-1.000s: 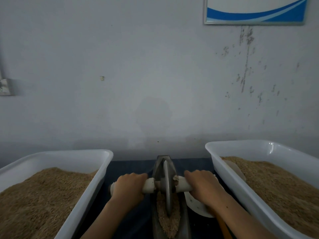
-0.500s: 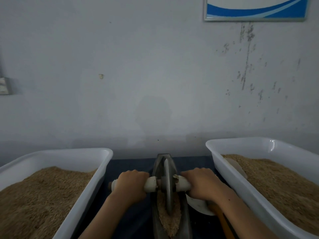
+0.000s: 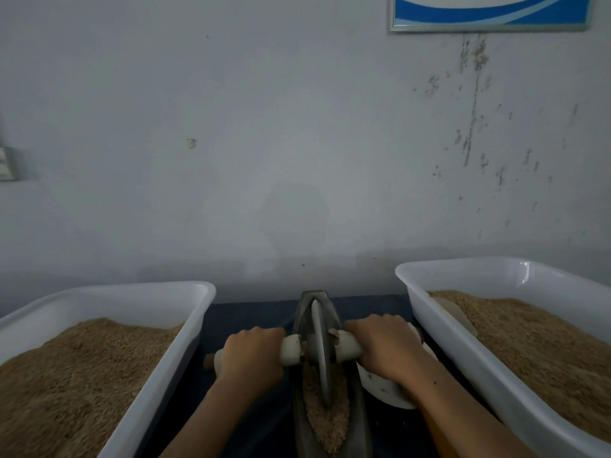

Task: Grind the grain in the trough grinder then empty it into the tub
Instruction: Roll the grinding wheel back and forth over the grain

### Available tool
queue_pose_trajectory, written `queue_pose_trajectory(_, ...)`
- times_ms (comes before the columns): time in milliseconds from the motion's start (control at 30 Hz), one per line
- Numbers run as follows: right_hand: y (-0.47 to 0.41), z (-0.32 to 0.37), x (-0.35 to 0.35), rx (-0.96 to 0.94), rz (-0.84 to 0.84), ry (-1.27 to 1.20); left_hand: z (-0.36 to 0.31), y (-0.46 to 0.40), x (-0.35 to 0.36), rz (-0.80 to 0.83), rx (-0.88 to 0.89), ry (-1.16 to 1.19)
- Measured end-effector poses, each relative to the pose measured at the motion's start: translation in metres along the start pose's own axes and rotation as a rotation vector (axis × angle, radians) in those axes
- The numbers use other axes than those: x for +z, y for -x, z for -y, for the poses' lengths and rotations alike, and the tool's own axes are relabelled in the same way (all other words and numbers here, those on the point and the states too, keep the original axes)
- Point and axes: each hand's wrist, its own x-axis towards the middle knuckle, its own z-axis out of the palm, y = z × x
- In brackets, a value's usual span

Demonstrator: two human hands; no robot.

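Wheel (image 3: 320,352) farther forward between tubs (image 3: 139,299)

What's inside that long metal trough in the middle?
Pale ground grain lies in the trough, with the metal wheel standing in it. The trough's bottom is covered by grain, so unseen.

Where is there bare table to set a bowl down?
Only the dark strip between the left tub and the trough grinder shows bare, narrow. Right of the grinder is crowded: a white scoop fills the gap beside the right tub.
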Motion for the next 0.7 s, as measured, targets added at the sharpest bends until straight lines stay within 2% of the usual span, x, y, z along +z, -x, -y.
queue_pose_trajectory(100, 0.000, 0.001, 0.011, 0.016, -0.131, 0.019, -0.004, 0.001, 0.003, -0.095, -0.026, -0.011)
queue_pose_trajectory(233, 0.001, -0.002, 0.012, 0.028, -0.104, -0.008, -0.006, -0.001, 0.000, -0.100, 0.020, -0.051)
queue_pose_trajectory(467, 0.000, -0.002, -0.012, -0.046, 0.191, 0.023, 0.004, -0.003, -0.010, 0.229, 0.067, -0.003)
queue_pose_trajectory(533, 0.001, -0.001, -0.014, -0.045, 0.232, 0.026, 0.004, -0.003, -0.010, 0.276, 0.062, -0.008)
queue_pose_trajectory(600, 0.001, -0.001, -0.012, -0.041, 0.225, 0.018, 0.003, -0.003, -0.010, 0.248, 0.054, -0.014)
queue_pose_trajectory(700, -0.001, -0.002, -0.007, -0.003, 0.158, -0.029, -0.002, -0.002, -0.006, 0.064, 0.055, -0.034)
